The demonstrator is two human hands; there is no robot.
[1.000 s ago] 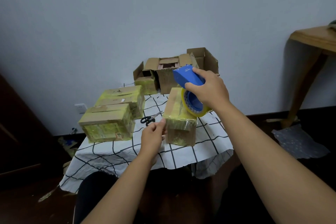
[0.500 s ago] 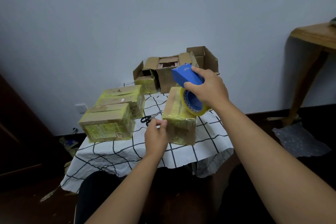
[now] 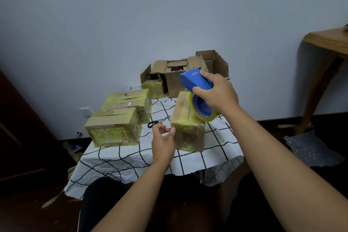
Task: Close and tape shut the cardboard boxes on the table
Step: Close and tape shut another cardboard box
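Left hand (image 3: 163, 142) shifted to taped box (image 3: 188, 128) edge; right hand (image 3: 216, 94) grips dispenser (image 3: 195, 83)

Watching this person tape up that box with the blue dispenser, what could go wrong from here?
The left hand touches the near corner of the taped box, so the tape could stick to the fingers. The right hand holds the blue tape dispenser tilted over the box's far edge; a hard pull might drag the box along the checked cloth. The scissors lie beside the left hand and could be knocked.

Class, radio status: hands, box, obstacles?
Right hand grips tape dispenser over box. Left hand at box's near corner. Scissors beside it.
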